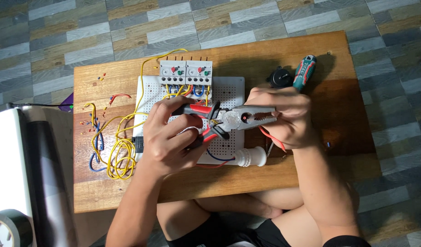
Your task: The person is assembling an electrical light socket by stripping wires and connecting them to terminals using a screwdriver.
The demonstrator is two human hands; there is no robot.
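head view:
pliers (238, 118): steel, heavy-ish, stiff; held over white pegboard (233, 89), above the low wood table (320, 55).
my left hand (167, 137): clamped round the red/black handles, best grip pt, rubbery so prob no slip.
my right hand (283, 116): fingers pinched at the plier nose w/ thin red wire (272, 138).
wire: light, floppy, hold close to the jaws.

Pliers (233, 120) lie between the fingers (174, 137), over the perforated board (229, 91) (relays (185, 72) beyond; screwdriver (304, 72) farther right)
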